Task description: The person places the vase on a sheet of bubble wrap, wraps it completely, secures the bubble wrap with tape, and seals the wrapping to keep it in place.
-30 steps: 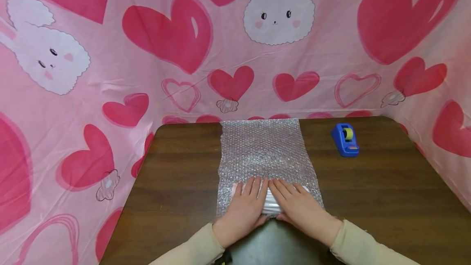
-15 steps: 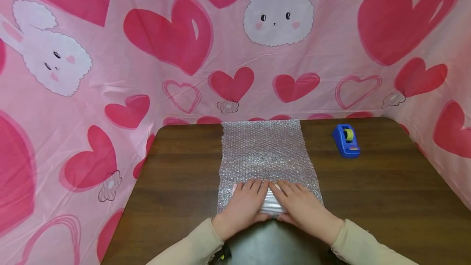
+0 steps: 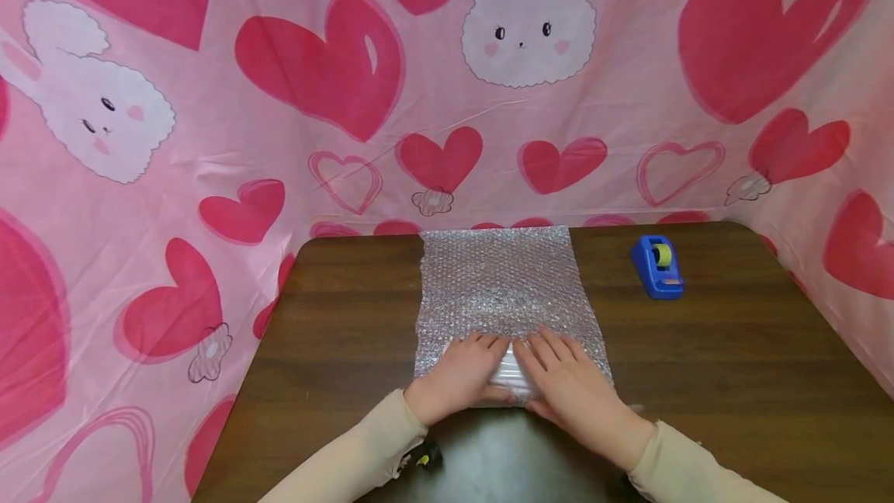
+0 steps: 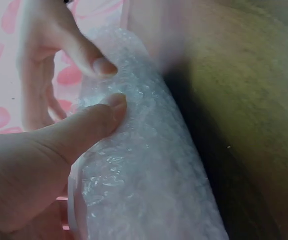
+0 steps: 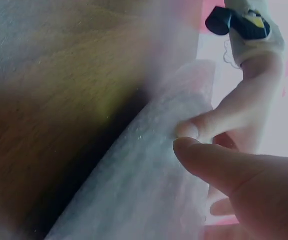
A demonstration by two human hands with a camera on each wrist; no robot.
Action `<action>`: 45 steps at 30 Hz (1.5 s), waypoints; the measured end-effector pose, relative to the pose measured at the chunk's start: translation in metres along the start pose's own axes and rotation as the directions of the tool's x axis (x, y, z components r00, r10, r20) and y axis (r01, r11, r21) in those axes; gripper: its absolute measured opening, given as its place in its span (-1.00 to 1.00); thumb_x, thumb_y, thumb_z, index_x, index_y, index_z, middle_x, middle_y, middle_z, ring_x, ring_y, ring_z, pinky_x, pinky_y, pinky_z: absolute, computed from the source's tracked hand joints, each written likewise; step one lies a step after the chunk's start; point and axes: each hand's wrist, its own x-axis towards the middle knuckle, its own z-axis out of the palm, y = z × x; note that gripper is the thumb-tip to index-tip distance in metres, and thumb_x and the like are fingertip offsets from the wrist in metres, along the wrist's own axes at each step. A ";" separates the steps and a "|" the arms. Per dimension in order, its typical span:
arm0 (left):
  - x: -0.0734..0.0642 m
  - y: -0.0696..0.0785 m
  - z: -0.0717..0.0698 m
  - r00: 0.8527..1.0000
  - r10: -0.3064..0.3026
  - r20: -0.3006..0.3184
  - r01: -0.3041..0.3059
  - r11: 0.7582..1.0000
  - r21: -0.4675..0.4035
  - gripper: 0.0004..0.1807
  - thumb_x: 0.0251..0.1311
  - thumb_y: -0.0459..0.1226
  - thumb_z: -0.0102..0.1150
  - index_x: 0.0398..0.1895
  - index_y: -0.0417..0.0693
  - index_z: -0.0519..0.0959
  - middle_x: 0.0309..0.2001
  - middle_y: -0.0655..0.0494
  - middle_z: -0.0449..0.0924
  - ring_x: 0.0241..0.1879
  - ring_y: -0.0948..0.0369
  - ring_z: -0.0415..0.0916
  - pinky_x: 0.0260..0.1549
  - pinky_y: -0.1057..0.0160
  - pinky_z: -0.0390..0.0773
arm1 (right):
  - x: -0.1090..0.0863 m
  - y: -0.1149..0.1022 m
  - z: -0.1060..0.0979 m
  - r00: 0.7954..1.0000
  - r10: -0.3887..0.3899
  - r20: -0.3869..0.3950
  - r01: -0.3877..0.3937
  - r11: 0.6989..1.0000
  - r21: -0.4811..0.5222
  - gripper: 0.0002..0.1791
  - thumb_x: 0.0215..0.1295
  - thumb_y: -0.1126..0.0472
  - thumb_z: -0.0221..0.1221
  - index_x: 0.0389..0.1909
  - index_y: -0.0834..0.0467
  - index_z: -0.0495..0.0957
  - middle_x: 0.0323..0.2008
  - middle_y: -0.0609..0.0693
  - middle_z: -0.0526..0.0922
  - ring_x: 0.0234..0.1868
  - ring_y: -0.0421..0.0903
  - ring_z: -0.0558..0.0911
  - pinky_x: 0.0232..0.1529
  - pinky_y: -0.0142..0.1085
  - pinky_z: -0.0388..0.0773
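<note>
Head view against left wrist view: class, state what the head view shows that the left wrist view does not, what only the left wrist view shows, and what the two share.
Only the head view shows the blue tape dispenser at the table's far right, the heart-and-bunny backdrop, the flat stretch of bubble wrap and the backs of both hands. Only the left wrist view shows the thumbs pressing the rolled wrap from the near side. Both show the left hand, the right hand, the rolled near end of the wrap and the brown table.

Home packing nook, heart-print cloth (image 3: 433, 99), tape dispenser (image 3: 656, 265)
</note>
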 end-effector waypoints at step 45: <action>0.004 -0.001 -0.011 0.992 0.042 0.120 -0.049 0.997 0.052 -0.21 0.36 0.31 0.11 0.39 -0.06 0.47 0.22 0.08 0.61 0.18 0.14 0.57 0.02 0.08 0.63 | 0.003 -0.002 0.043 0.986 0.030 -0.165 -0.056 0.986 -0.157 0.04 -0.48 0.01 0.62 0.16 0.35 0.47 -0.09 0.27 0.55 -0.09 0.22 0.55 0.03 0.16 0.53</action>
